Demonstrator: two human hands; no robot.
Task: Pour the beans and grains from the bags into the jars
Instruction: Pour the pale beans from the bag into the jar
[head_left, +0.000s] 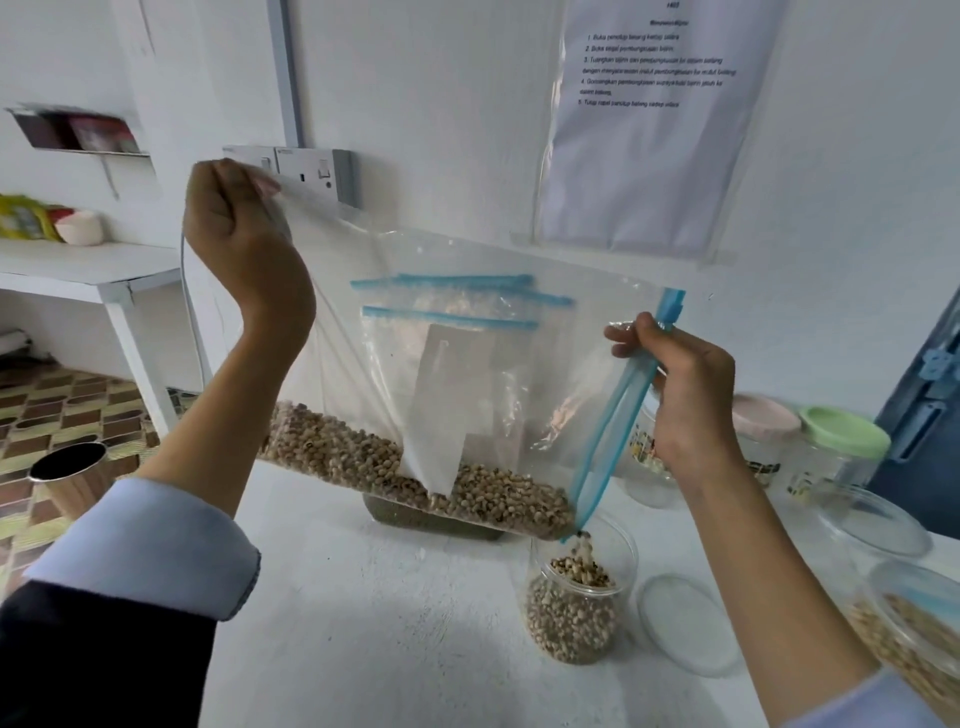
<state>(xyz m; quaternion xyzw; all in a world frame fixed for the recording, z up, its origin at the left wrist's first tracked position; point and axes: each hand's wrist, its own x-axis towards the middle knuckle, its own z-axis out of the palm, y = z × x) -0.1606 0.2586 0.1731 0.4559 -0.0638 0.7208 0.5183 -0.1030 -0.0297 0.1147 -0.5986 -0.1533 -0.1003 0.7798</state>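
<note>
From the head view, my left hand pinches the upper corner of a clear zip bag and holds it high, so the bag hangs tilted down to the right. My right hand grips the bag's blue zipper edge near its top. The beans lie along the bag's low side and spill from its bottom corner into an open clear jar, which stands on the white surface and is partly full. A clear lid lies flat just right of that jar. More zip bags stand behind, seen through the plastic. Lidded jars stand further right, near the wall.
</note>
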